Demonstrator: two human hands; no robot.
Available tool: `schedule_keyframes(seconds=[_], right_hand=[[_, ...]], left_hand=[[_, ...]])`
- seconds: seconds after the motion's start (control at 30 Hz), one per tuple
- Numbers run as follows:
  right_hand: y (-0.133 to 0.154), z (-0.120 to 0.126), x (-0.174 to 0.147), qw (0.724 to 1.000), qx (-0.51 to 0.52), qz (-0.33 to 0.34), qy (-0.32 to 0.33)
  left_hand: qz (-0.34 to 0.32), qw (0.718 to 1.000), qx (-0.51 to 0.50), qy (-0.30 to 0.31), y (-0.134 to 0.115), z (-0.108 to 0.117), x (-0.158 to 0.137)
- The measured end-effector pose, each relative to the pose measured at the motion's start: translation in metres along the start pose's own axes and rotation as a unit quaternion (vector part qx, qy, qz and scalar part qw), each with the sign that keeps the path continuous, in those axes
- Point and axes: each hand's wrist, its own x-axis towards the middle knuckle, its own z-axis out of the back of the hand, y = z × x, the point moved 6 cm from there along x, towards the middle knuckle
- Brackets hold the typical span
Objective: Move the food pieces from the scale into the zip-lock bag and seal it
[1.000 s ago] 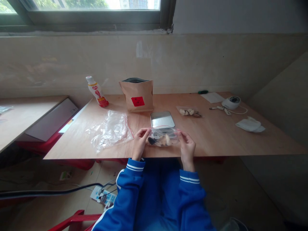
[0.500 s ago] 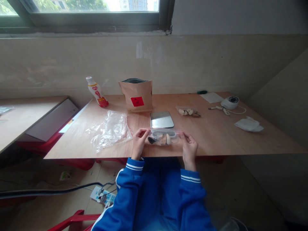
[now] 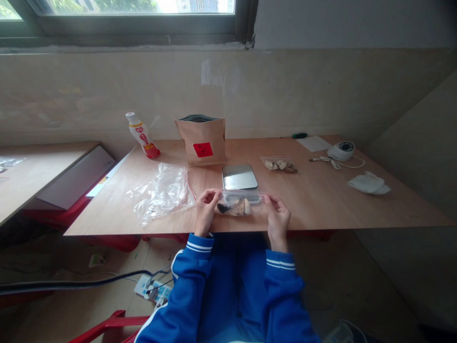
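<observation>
A small clear plastic zip bag (image 3: pixel 238 204) holding a few pale and dark lumps hung just above the near edge of the light wooden table (image 3: pixel 321 200), stretched level between two hands. The left hand (image 3: pixel 204 212) pinched the bag's left end between thumb and fingers; the right hand (image 3: pixel 277 216) pinched its right end the same way. Just behind the bag lay a flat silver scale (image 3: pixel 239 176). Left of it was a crumpled heap of clear plastic bags (image 3: pixel 162 191). Farther back stood an open brown paper pouch with a red label (image 3: pixel 202 141), with a tilted white and red bottle (image 3: pixel 142 135) to its left. A second small clear filled bag (image 3: pixel 279 165) lay right of the scale.
</observation>
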Motion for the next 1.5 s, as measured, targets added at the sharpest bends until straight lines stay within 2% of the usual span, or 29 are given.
schedule_keyframes(seconds=[0.13, 0.33, 0.47, 0.77, 1.3, 1.5], right_hand=[[-0.002, -0.005, -0.002, 1.0, 0.019, 0.012, 0.011], [-0.007, -0.024, -0.007, 0.995, 0.058, -0.004, 0.078], [-0.009, -0.026, -0.009, 0.997, 0.048, -0.014, 0.064], [-0.01, -0.02, -0.008, 0.998, 0.019, -0.032, 0.054], [-0.001, -0.016, -0.007, 0.998, -0.019, 0.052, 0.04], [-0.01, -0.028, -0.008, 0.994, 0.014, 0.022, 0.102]], left_hand=[[-0.004, 1.0, 0.004, 0.006, 0.001, 0.0, 0.0], [0.01, 0.999, -0.04, 0.025, 0.007, -0.001, 0.0], [0.017, 0.997, -0.062, 0.045, 0.008, -0.005, 0.0], [0.014, 0.999, -0.017, 0.043, 0.005, -0.005, 0.0], [0.011, 0.999, 0.004, 0.03, -0.001, -0.004, -0.002], [0.038, 0.995, -0.049, 0.076, 0.004, -0.008, -0.004]])
